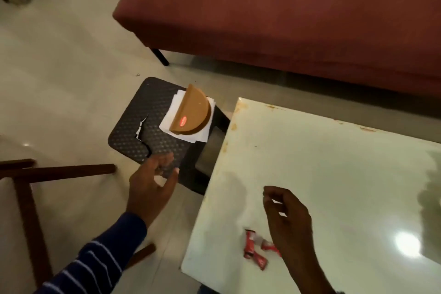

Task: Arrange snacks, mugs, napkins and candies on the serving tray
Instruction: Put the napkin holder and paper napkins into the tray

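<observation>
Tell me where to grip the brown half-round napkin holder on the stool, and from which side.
Judging by its pose, pinch the brown napkin holder across its thin curved top edge, coming from above. It stands on edge over the white napkins, so the left hand, open and nearest, could close thumb and fingers on its flat faces.

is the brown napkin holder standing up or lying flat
Standing up. The brown half-round napkin holder stands on its edge over the white napkins on the dark stool, curved rim up.
</observation>
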Tool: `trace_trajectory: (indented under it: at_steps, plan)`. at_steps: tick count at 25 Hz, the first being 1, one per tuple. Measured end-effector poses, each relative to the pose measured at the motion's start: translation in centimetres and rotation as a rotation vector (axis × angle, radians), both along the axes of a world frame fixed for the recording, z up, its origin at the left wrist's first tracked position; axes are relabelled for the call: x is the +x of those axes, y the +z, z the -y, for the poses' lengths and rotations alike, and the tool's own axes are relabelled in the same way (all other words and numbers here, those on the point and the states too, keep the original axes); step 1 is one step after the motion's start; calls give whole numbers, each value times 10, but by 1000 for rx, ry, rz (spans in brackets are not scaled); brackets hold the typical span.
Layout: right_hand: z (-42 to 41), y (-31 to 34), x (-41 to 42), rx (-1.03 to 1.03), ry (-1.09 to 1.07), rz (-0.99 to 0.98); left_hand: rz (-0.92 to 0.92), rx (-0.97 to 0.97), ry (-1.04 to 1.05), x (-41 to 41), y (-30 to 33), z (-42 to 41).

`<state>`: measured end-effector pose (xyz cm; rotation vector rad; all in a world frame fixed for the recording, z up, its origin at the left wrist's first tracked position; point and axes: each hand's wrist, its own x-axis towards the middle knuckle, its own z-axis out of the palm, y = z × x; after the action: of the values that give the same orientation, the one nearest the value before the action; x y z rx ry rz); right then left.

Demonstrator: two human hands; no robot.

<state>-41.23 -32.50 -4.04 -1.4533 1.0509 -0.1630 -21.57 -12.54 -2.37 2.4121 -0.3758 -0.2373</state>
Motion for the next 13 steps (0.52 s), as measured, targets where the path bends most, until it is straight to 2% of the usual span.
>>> trace_trajectory:
  at_steps: [6,13]
  plan:
    - [-40,-12,155,47,80,-78,-55,-36,7,96,-23,7]
    - [-51,-34,254,48,-142,-139,-221,-53,44,135,-56,54]
